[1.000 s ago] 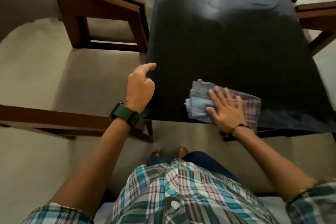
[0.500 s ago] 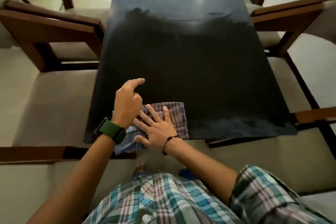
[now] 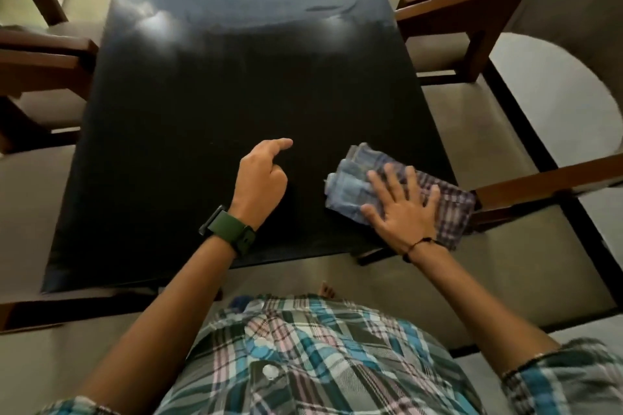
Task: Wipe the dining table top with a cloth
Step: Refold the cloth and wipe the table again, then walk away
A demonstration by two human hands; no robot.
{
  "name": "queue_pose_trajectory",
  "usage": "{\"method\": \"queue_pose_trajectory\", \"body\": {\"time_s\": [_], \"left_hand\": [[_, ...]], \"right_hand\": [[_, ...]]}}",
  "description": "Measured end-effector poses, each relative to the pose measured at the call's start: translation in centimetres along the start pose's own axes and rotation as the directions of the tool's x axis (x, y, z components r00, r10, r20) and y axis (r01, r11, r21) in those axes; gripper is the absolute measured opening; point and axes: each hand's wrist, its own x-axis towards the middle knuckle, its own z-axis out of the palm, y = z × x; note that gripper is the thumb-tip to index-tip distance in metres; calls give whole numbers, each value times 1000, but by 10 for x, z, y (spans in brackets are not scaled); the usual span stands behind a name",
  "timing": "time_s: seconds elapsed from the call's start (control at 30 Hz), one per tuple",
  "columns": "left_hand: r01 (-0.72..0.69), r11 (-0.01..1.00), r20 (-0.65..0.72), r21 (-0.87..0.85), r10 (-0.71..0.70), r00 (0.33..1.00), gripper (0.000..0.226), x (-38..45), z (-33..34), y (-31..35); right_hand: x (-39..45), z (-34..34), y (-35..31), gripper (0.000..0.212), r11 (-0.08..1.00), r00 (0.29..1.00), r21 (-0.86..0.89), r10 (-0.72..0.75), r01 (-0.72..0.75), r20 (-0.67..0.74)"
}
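Currently, the right hand [image 3: 403,209] lay flat on the folded checked cloth [image 3: 397,194], fingers straight and spread, pressing it against the dark counter [image 3: 236,84]. The cloth sat under and ahead of that hand, at the counter's near right corner, with its far right part reaching the edge beside a wooden chair arm [image 3: 546,182]. A thin dark bracelet [image 3: 419,246] circled the right wrist.

The left hand [image 3: 261,178] was positioned just left of the cloth, apart from it, above the counter surface. Its index finger pointed forward and the remaining fingers were curled into the palm, holding nothing. Whether it touched the counter could not be determined. A green watch [image 3: 229,231] was worn on the left wrist.

Beyond both hands, the counter surface showed pale glare patches. Wooden chairs with beige seats [image 3: 465,20] stood along both sides. The person wore a plaid shirt [image 3: 303,357], and bare toes [image 3: 327,290] showed below the counter's near edge.
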Motion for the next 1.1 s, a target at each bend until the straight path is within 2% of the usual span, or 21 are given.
{"method": "queue_pose_trajectory", "body": {"time_s": [0.07,0.17,0.27,0.33,0.37,0.47,0.5,0.57,0.63,0.7,0.73,0.8,0.9,0.97,1.0,1.1], "left_hand": [[-5,1000,5,-6,5,1000,47,0,12,5],[-14,1000,22,12,14,1000,47,1,27,12],[-20,999,30,34,19,999,47,3,34,17],[-25,999,26,37,24,999,47,6,33,18],[-25,999,21,39,24,999,47,8,32,18],[-4,999,32,36,3,999,48,18,32,20],[2,1000,54,30,-4,999,47,22,33,22],[6,1000,113,20,-8,994,47,29,38,26],[0,1000,153,26,-4,988,47,37,42,31],[-1,1000,179,27,-4,984,48,49,46,34],[-2,1000,191,24,-3,982,47,57,47,35],[-3,1000,205,19,-1,979,47,69,51,37],[-36,999,191,2,35,981,49,91,55,38],[-47,999,197,8,44,979,48,104,54,38],[-43,999,195,9,40,980,48,115,52,37],[-17,1000,208,-22,21,978,41,147,50,33]], "right_hand": [[-5,5,-39,67,981,981,-18,-194,195,15],[-7,11,-97,61,873,872,-7,-486,487,64],[-8,9,-95,57,801,801,-20,-596,598,53],[-13,16,-60,55,822,822,-48,-569,567,-21],[-16,21,-36,54,862,860,-57,-506,503,-61],[-19,16,40,58,986,979,-22,-167,165,-117],[-15,11,62,62,998,991,-8,-56,55,-120],[-1,-1,90,69,993,993,43,112,-111,-30],[14,-10,91,74,979,981,74,192,-192,6],[23,-10,68,74,984,983,43,178,-176,-53],[24,-7,53,71,994,990,9,109,-109,-91],[20,0,20,61,995,992,-31,-97,95,-76],[19,0,-1,57,929,932,-89,-362,359,-16],[39,-6,11,58,878,884,-146,-466,457,-36],[58,-9,18,59,875,883,-162,-468,457,-41],[133,-37,33,58,939,945,-126,-325,321,-13]]}}
